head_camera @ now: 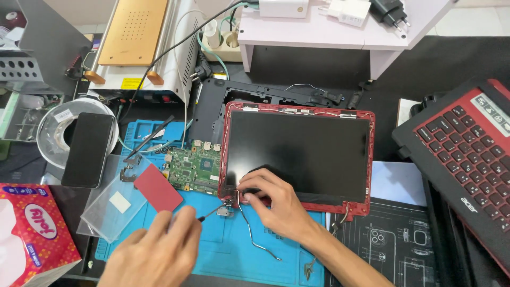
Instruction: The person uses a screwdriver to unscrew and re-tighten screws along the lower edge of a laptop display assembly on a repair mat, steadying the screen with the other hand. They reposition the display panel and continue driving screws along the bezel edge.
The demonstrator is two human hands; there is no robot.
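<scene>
Hands: left (pixel 154 250) grasps screwdriver (pixel 210 214); right (pixel 273 199) pinches cable (pixel 249 228); red tissue box (pixel 32 234) bottom-left.

The screen (pixel 297 154) is dark, smooth glass with a dull sheen, framed in red plastic. Left of it lies a green board (pixel 194 167) with small metal ports. Under both spreads a matt blue rubbery mat (pixel 234 250). The hinge (pixel 223 211) at the screen's lower left corner is bare metal. Left of the board, a phone (pixel 87 150) looks glossy black.

Left hand (pixel 159 250) pinched shut; right hand (pixel 271 199) pressing, fingers curled.
</scene>
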